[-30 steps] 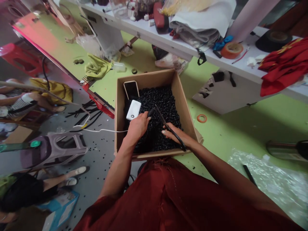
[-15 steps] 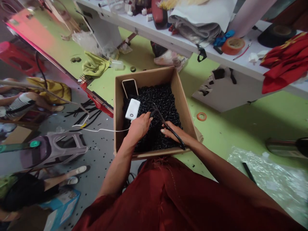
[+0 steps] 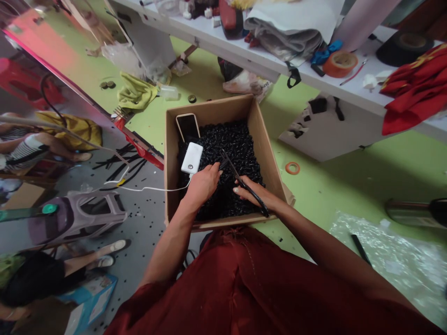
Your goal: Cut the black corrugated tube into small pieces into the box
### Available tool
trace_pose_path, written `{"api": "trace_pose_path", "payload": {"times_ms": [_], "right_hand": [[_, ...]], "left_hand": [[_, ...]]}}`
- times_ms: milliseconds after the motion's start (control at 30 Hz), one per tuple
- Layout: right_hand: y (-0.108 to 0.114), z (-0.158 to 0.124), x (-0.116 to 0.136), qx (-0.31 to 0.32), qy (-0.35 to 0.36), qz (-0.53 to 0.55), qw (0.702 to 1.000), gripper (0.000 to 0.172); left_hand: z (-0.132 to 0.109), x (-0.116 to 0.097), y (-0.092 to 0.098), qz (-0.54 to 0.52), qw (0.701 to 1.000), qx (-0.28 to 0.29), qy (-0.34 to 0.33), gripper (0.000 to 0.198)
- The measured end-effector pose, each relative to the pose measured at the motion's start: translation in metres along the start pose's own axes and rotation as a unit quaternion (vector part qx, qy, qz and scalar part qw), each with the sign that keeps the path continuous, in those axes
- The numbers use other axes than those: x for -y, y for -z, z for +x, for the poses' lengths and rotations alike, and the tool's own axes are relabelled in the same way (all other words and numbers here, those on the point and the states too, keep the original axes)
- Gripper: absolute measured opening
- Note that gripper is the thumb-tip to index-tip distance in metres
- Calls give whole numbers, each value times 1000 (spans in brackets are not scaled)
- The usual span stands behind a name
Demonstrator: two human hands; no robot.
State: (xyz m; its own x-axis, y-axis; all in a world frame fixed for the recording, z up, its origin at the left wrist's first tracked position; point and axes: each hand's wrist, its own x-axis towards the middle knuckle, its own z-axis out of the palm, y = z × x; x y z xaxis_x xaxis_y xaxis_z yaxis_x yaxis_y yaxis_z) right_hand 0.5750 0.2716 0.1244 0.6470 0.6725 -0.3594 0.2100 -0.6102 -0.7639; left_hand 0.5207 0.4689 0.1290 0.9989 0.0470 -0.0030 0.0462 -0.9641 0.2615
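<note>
My left hand is over the cardboard box, fingers closed on what looks like a short black strip. My right hand grips black-handled scissors; their blades point up and left, near the left fingertips. Beneath both hands, small shiny black pieces fill the box. A white power bank lies on them beside my left hand, with a white cable plugged in. Behind it a phone with a pale case leans against the box's inner wall.
A white workbench runs across the back, holding orange tape and red cloth. Another tape roll is on the green floor. Clear plastic lies at right, a grey stool stands at left, and other people sit beyond.
The view has shifted very slightly. Both hands, the scissors and the box keep almost the same positions.
</note>
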Motion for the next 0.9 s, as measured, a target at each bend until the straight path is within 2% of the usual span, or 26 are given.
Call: {"api": "trace_pose_path", "payload": {"times_ms": [267,467,600,733,900], "right_hand": [[0,1,-3,2,9,4,1000,43],[1,1,-5,1,22,15,1000,31],[1,4,-10,-22,26,8,999,25],[1,4,-8,-42,0,-24,999,12],[0,3,-6,-53,-4,-54,997,11]], "left_hand": [[-1,1,-1,7,1000,5,-13,43],[0,1,-1,12,1000,19,-19,42],[1,1,-2,14,999,21,-20,41],[1,-1,-3,17,999,25,-23,40],[1,-2,-2,21,999,43,-15,37]]}}
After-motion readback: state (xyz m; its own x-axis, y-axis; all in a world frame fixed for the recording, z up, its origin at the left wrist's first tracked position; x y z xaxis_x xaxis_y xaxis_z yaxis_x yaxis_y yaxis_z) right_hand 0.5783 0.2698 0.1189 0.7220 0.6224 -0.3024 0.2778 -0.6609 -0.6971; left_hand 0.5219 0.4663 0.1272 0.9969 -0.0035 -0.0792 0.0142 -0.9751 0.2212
